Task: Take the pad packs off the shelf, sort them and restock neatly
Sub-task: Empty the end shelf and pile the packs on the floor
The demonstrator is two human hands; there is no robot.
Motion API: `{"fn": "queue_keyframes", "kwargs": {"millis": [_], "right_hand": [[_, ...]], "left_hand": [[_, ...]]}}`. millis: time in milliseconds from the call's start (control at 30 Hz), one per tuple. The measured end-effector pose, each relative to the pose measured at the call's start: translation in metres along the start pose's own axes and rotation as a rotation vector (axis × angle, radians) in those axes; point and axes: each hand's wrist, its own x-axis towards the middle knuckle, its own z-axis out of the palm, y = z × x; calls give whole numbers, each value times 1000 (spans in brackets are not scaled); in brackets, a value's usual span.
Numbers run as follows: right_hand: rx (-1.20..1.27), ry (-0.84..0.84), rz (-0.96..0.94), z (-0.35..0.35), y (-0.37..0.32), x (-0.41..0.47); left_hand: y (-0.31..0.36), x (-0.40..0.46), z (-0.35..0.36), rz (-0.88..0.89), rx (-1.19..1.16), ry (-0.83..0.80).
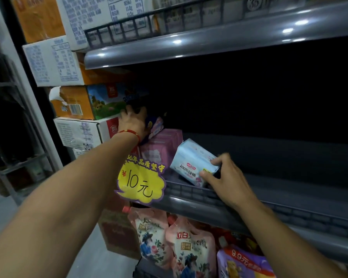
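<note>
Your right hand (227, 177) has its grip closed on a pale blue pad pack (193, 162), tilted at the shelf (249, 215) front rail. Your left hand (132, 121) reaches deep at the shelf's left end above the pink packs (161, 146); its grip I cannot tell.

pale blue pad pack (193, 162) with pink print, pink pad packs (161, 146), yellow price tag (142, 182) edged purple, grey shelf (289, 215), red wrist string (130, 133).
</note>
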Motion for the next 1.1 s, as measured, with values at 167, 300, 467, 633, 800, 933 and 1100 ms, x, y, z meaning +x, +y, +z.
{"fn": "queue_keyframes", "kwargs": {"millis": [167, 300, 467, 633, 800, 933, 1100], "right_hand": [[128, 48, 82, -10, 5, 2], [290, 155, 184, -28, 4, -6], [357, 241, 92, -72, -5, -37], [456, 217, 28, -102, -1, -90], [375, -4, 91, -74, 29, -152], [244, -288, 185, -18, 36, -188], [75, -598, 169, 64, 4, -202]], "left_hand": [[14, -5, 3, -2, -182, 41], [28, -32, -21, 136, -325, 267], [47, -105, -75, 251, -636, 422], [41, -211, -123, 215, -774, 381], [10, -304, -95, -164, -1057, 193], [-31, -381, -52, -576, -1209, 77], [-100, -472, -23, -1000, -1355, 31]]}}
